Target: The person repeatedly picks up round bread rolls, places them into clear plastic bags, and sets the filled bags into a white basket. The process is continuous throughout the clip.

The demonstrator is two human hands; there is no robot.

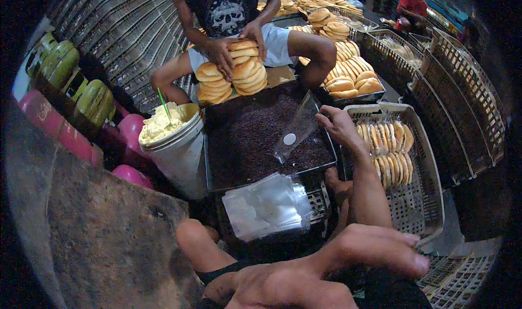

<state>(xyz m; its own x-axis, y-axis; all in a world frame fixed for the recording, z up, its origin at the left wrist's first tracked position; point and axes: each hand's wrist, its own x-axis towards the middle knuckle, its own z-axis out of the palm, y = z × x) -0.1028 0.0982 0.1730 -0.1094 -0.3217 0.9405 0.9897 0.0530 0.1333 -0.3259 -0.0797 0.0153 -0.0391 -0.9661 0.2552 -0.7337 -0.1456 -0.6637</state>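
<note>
My right hand pinches the upper edge of a clear plastic bag that bears a round white sticker. The bag slants over a metal tray of dark sprinkles; whether it touches them I cannot tell. Close to the camera, my left hand reaches rightward across the bottom, fingers apart, with nothing visible in it. Its lower part is cut off by the picture's edge. A stack of clear plastic bags lies just in front of the tray, near my knee.
A bucket of pale yellow cream holds a green stick. Opposite, a co-worker's hands rest on stacked round buns. Bagged buns line a plastic crate at right. Gas cylinders stand left.
</note>
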